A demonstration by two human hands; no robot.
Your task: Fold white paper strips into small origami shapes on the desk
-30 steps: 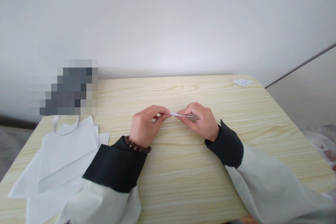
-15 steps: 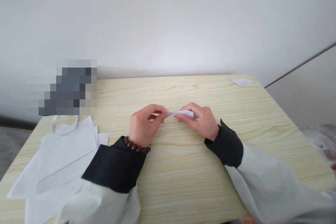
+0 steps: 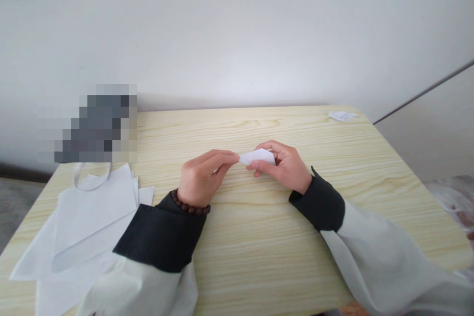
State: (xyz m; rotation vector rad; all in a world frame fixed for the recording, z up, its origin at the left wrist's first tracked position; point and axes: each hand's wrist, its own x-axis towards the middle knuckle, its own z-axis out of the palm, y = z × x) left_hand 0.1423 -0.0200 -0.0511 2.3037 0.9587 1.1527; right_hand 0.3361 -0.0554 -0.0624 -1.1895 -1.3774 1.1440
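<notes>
A small folded piece of white paper (image 3: 262, 156) is held between my hands above the middle of the table. My left hand (image 3: 203, 175), with a dark beaded bracelet on the wrist, pinches its narrow pointed end. The wider end lies in my right hand (image 3: 285, 165), the thumb across the near face and the fingers behind. Part of the paper is hidden by the right thumb.
Several loose white paper sheets (image 3: 92, 212) overlap on the left of the wooden table (image 3: 252, 256). Behind them stands a pixelated dark object (image 3: 96, 128) with a white loop (image 3: 92, 188). Another small folded paper (image 3: 341, 116) lies at the far right corner.
The folded paper has turned so that more of its broad face shows. My right fingers have shifted on it, and my left fingers have straightened somewhat while keeping the pointed end.
</notes>
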